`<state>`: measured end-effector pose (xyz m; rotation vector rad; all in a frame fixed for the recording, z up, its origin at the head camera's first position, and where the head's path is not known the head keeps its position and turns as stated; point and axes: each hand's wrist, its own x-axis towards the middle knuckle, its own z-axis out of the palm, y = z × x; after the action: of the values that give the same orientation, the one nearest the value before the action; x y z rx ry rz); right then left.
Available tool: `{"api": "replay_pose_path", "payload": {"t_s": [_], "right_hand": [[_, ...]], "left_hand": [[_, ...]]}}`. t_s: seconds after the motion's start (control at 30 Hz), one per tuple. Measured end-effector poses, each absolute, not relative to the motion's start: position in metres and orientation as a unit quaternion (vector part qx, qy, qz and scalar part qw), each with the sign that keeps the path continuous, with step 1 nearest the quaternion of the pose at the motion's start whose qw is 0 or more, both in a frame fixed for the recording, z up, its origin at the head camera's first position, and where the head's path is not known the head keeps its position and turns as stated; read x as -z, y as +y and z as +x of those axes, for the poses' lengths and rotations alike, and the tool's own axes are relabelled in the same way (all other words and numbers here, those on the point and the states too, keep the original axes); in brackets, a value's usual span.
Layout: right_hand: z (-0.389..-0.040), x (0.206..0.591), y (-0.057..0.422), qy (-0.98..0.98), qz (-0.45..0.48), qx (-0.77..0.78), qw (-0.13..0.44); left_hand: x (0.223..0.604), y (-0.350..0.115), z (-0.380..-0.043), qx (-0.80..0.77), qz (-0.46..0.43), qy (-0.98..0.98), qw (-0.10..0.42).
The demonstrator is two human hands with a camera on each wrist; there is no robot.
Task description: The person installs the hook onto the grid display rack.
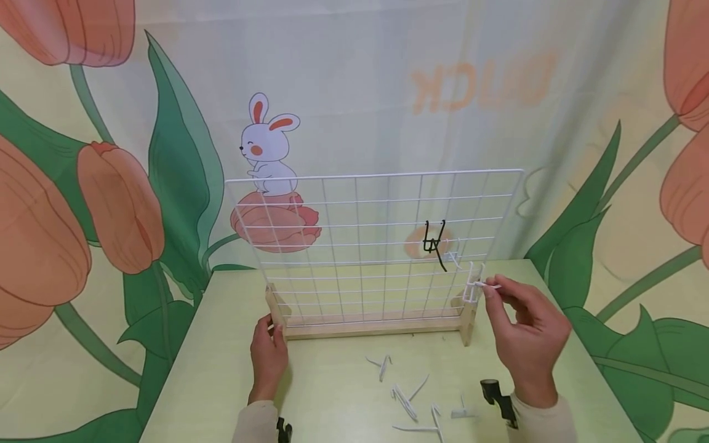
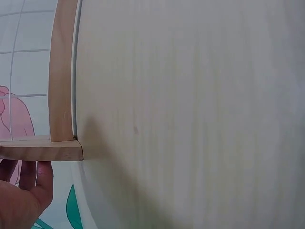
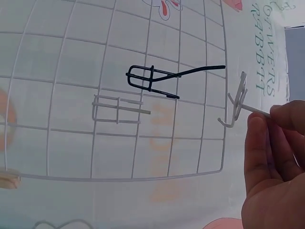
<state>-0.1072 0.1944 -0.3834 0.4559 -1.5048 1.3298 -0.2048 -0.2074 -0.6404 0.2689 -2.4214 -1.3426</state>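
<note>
A white wire grid panel [image 1: 343, 246] stands upright in a wooden base [image 1: 376, 328]. At the base's left end, my left hand [image 1: 269, 357] holds the wooden upright [image 1: 275, 307]; the left wrist view shows the fingers [image 2: 44, 183] against the wood, their tips partly hidden. By its thin prong, my right hand [image 1: 528, 332] pinches a white wire hook [image 3: 240, 100] near the grid's right edge. A black hook [image 1: 432, 244] hangs on the grid's right part, with another white hook [image 3: 117, 109] beside it.
Several loose white hooks, including one white hook [image 1: 410, 400], lie on the pale table [image 1: 332, 381] in front of the base. Behind the grid hangs a curtain [image 1: 360, 92] printed with tulips and a rabbit.
</note>
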Motion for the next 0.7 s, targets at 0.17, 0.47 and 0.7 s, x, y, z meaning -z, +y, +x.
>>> {"api": "replay_pose_path", "payload": {"t_s": [0.17, 0.47, 0.7], "right_hand": [[-0.109, 0.372, 0.185, -0.606, 0.212, -0.566, 0.518], [-0.113, 0.358, 0.167, -0.614, 0.234, -0.553, 0.513], [-0.121, 0.348, 0.151, -0.628, 0.252, -0.540, 0.500]], "left_hand": [[0.638, -0.207, -0.204, 0.486, 0.089, -0.851, 0.181], [0.635, -0.208, -0.203, 0.491, 0.085, -0.849, 0.176], [0.634, -0.209, -0.204, 0.498, 0.093, -0.846, 0.166]]}}
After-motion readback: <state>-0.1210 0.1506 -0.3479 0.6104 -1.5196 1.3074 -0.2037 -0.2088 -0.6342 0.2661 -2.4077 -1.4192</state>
